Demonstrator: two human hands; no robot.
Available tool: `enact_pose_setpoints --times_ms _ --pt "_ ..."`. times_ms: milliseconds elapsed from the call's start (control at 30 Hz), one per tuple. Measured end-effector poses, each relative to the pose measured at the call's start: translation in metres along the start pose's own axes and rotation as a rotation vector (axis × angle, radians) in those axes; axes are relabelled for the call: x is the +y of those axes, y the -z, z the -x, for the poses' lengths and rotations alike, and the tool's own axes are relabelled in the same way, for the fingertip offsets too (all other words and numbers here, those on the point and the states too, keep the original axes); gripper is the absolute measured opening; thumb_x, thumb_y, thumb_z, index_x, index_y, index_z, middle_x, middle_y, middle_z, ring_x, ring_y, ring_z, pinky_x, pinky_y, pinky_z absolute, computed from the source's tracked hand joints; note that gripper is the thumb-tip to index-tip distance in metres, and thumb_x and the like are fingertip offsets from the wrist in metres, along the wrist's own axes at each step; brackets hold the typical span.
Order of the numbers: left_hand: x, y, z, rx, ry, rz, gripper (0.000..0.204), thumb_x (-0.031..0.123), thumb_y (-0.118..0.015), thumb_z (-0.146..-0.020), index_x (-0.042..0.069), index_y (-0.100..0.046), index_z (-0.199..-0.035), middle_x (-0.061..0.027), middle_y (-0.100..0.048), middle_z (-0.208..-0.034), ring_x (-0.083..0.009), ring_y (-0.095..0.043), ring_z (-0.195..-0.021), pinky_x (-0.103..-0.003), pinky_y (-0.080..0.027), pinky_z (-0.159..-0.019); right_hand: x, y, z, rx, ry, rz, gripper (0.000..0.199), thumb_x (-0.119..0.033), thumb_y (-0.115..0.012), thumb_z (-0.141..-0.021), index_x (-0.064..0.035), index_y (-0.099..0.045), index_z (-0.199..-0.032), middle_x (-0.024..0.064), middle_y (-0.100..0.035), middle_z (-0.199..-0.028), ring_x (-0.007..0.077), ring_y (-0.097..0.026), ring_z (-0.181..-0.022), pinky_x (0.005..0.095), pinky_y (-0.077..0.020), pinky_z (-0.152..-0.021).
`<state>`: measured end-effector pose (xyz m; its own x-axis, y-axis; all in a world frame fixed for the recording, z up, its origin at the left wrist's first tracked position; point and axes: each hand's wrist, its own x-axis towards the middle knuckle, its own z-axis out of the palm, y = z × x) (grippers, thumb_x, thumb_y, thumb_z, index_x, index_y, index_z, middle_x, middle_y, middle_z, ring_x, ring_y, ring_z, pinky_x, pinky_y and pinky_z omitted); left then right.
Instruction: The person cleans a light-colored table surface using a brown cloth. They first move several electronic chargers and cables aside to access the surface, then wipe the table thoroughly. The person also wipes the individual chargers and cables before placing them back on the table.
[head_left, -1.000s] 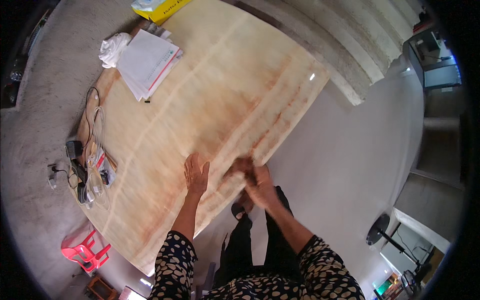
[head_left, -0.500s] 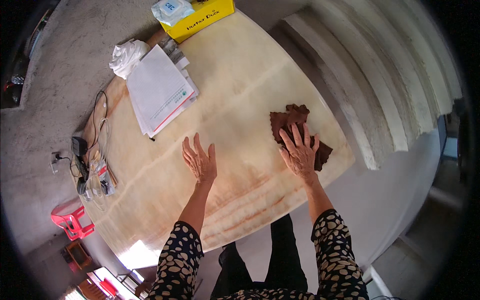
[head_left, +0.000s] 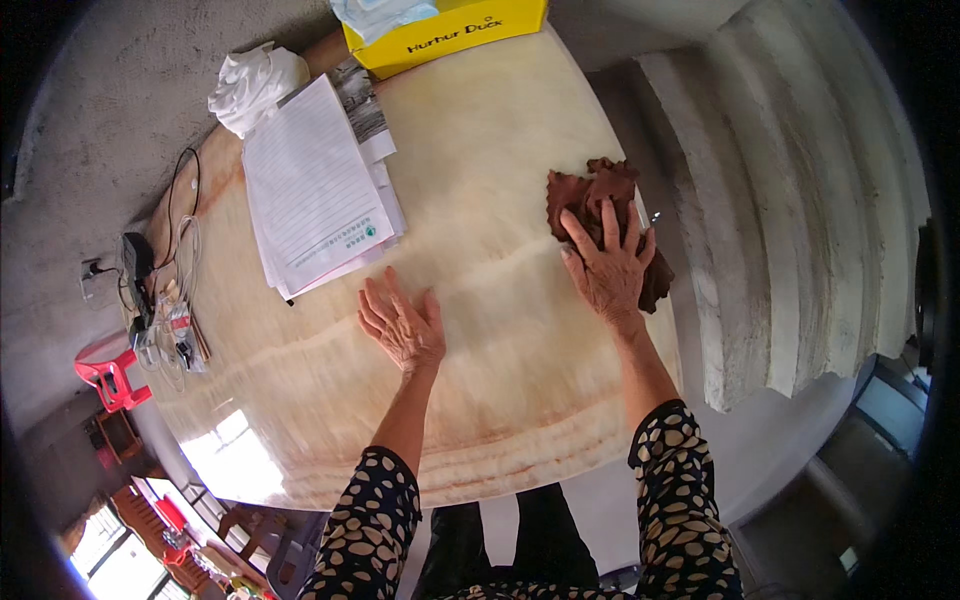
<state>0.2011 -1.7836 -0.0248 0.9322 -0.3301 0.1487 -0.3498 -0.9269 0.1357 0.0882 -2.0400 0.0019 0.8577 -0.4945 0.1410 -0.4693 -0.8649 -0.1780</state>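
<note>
My right hand (head_left: 612, 265) lies with fingers spread on a crumpled brown cloth (head_left: 585, 195), pressing it against the glossy marbled table (head_left: 480, 370) near its right edge. Part of the cloth is hidden under the palm, and a corner hangs at the table's edge. My left hand (head_left: 402, 325) is open over the middle of the table, holding nothing. Just beyond its fingertips lies a stack of lined paper (head_left: 310, 185).
A white bundle (head_left: 255, 85) and a yellow box (head_left: 450, 38) with a pale blue packet (head_left: 385, 12) stand at the back. Cables and a black adapter (head_left: 138, 262) lie along the left edge. Concrete steps (head_left: 740, 230) rise at the right; a red stool (head_left: 112, 380) is at lower left.
My right hand and the cloth have moved away from me, toward the table's right edge. My left hand stays open over the table. The whole view has shifted and turned slightly.
</note>
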Motion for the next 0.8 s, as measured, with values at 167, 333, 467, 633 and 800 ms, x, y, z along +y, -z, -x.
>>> enact_pose_setpoints --times_ms 167,333,467,633,800 --pt "0.003 0.007 -0.003 -0.013 0.019 0.035 0.067 0.034 -0.061 -0.085 0.012 -0.033 -0.143 -0.0213 -0.028 -0.144 -0.0417 -0.026 -0.131 -0.057 -0.021 -0.106 0.0 -0.009 -0.054 -0.009 0.035 0.022 0.051 -0.038 -0.064 -0.085 -0.0411 -0.047 -0.133 0.0072 -0.031 -0.147 0.0409 -0.025 -0.136 0.0709 -0.0209 -0.1" --pt "0.001 0.007 -0.004 -0.009 0.007 0.051 0.068 0.034 -0.062 -0.084 0.011 -0.035 -0.142 -0.0227 -0.027 -0.143 -0.0422 -0.025 -0.131 -0.057 -0.021 -0.106 0.003 -0.028 -0.118 0.05 0.097 0.034 0.048 -0.037 -0.062 -0.087 -0.0382 -0.047 -0.133 0.0062 -0.036 -0.145 0.0381 -0.028 -0.135 0.0683 -0.0227 -0.102" --pt "-0.001 0.006 -0.002 -0.022 0.011 0.054 0.067 0.033 -0.063 -0.084 0.012 -0.036 -0.142 -0.023 -0.027 -0.144 -0.0425 -0.026 -0.13 -0.056 -0.021 -0.106 0.002 -0.044 -0.156 0.095 0.075 0.04 0.047 -0.042 -0.051 -0.091 -0.0389 -0.042 -0.137 0.0056 -0.037 -0.146 0.0361 -0.026 -0.137 0.0638 -0.019 -0.107" --pt "-0.001 0.004 -0.002 0.001 -0.017 0.044 0.069 0.035 -0.063 -0.084 0.012 -0.034 -0.143 -0.0236 -0.027 -0.144 -0.0423 -0.026 -0.131 -0.056 -0.021 -0.105 -0.011 -0.044 -0.133 0.078 0.107 0.013 0.045 -0.038 -0.055 -0.09 -0.0335 -0.048 -0.134 0.0049 -0.038 -0.145 0.0351 -0.03 -0.134 0.0627 -0.02 -0.107" --pt "0.0 0.005 -0.002 -0.001 -0.021 0.061 0.069 0.036 -0.061 -0.085 0.011 -0.032 -0.143 -0.0236 -0.027 -0.143 -0.0421 -0.025 -0.131 -0.056 -0.02 -0.105 -0.057 -0.018 -0.046 0.032 0.202 -0.124 0.044 -0.035 -0.063 -0.085 -0.0321 -0.055 -0.128 0.003 -0.045 -0.138 0.0317 -0.033 -0.133 0.0622 -0.0273 -0.103"
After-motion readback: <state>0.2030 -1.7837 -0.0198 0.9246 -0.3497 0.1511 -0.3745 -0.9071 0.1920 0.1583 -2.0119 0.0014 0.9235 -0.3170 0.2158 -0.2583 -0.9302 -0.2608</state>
